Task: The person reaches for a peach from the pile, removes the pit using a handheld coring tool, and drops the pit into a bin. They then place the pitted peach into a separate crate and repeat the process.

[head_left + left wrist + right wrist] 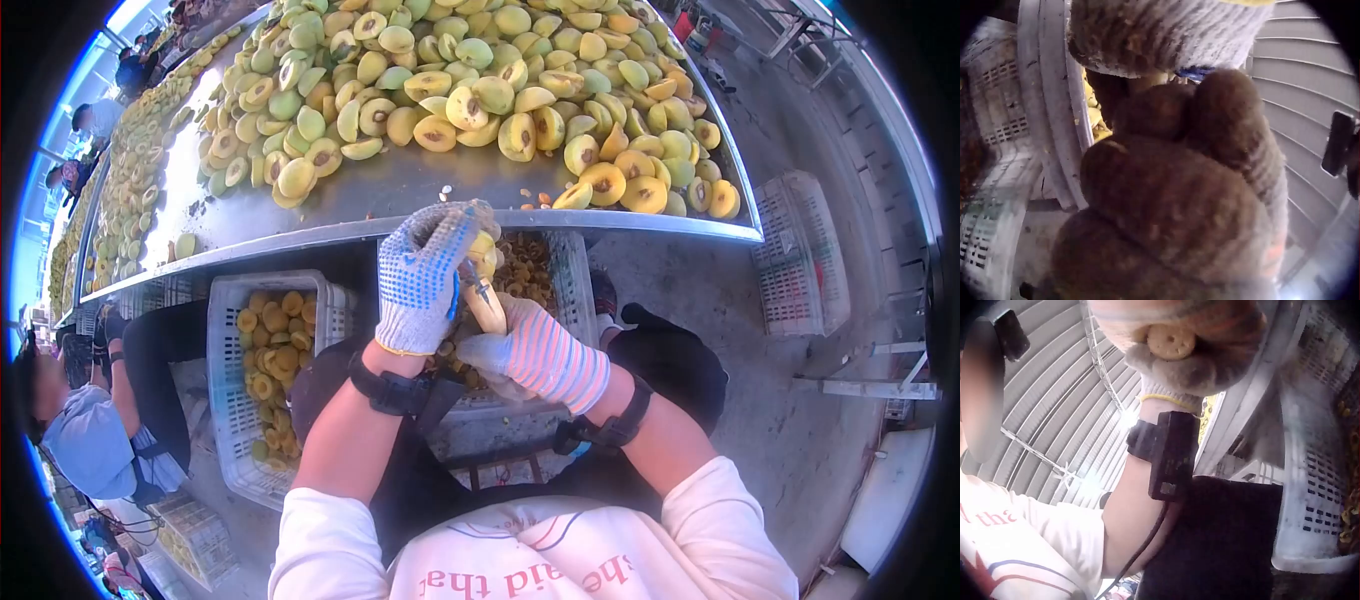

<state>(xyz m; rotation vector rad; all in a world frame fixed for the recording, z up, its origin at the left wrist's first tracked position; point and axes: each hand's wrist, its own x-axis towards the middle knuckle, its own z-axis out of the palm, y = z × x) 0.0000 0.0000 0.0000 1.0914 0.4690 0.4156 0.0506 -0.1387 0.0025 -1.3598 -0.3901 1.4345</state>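
My left hand (420, 275), in a pale glove with blue dots, grips a yellow fruit half (484, 256), its fingers partly hiding it. My right hand (548, 355), in a pink-and-blue striped glove, is curled around a wooden-handled pitting tool (487, 309) whose metal end meets the fruit. The round end of the handle (1171, 342) pokes out of the right fist in the right wrist view. Brown-stained right glove fingers (1175, 206) fill the left wrist view, below the left glove's cuff side.
A metal table (400, 190) bears a heap of halved green-yellow fruits (470, 60). Below its edge, a white crate (225, 390) of fruit halves stands at left, and another crate (572, 290) lies under the hands. A white basket (800, 255) stands right. Another person (95, 430) sits left.
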